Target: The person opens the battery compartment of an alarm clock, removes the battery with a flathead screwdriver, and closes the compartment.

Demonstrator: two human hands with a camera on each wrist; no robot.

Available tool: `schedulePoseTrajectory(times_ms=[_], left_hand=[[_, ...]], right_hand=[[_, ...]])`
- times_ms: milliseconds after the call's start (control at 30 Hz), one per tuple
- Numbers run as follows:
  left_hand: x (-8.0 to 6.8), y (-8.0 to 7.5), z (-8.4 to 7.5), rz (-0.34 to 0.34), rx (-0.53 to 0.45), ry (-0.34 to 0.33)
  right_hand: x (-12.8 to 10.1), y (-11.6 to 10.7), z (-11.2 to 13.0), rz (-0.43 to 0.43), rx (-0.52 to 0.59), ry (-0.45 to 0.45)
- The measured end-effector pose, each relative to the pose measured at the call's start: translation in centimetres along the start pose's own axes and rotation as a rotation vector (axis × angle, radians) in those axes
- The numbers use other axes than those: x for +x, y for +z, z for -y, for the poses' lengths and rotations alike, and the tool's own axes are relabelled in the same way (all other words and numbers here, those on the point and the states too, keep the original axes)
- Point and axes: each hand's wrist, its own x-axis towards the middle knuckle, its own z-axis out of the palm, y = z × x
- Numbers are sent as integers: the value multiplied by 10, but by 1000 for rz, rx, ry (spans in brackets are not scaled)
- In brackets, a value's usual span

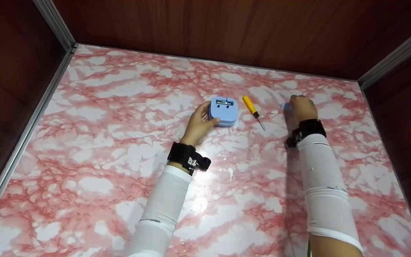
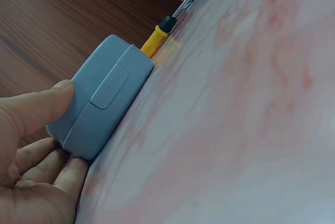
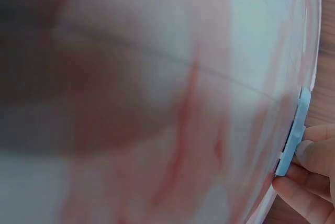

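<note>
My left hand (image 1: 200, 123) grips a light-blue, rounded square plastic box (image 1: 224, 113) by its left side. The thumb lies on its top near the front edge, with fingers low along the side in the left wrist view. A slot toward the back of the box's top exposes small electronic parts, with two dark spots just below it. Off to the right, my right hand (image 1: 303, 107) pinches a small, flat light-blue plastic piece (image 3: 294, 135) at the table surface. Between the hands lies a screwdriver (image 1: 250, 105) with a yellow handle and a thin metal shaft.
The table (image 1: 120, 150) has a red-and-white marbled top. Dark wood-grain panels (image 1: 205, 32) with metal edging stand along its back and both sides. A tiny white bit (image 1: 274, 112) lies between the screwdriver and my right hand.
</note>
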Motion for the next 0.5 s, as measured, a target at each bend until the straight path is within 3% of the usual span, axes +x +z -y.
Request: schedulePoseTrajectory(times_ms=[267,500], left_hand=[[0,-1,1,1,-2,-4],[0,-1,0,3,-5,12]], right_hand=[[-1,-1,-4,2,23,3],[-2,-7,5,43,66,114]])
